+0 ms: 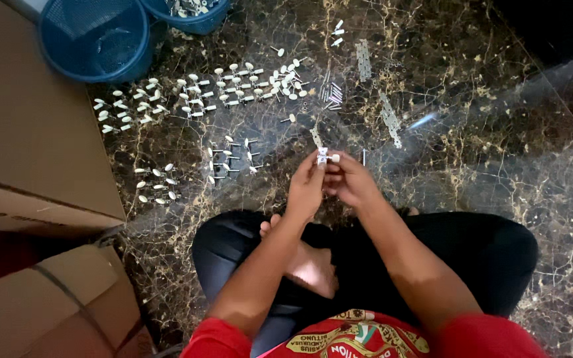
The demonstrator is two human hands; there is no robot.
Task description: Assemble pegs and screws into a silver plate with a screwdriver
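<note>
Here, above the crossed legs, the left hand (306, 189) and right hand (351, 182) meet, fingertips pinching one small white-knobbed metal peg (324, 157) between them (held off the marble floor (499, 152)). Beyond lie rows of loose pegs (233, 86), then two blue baskets (97, 36) at the floor's far edge.

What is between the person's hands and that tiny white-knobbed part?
Nothing visible: the left hand and right hand both pinch the small white-knobbed metal part directly, above the marble floor.
</note>
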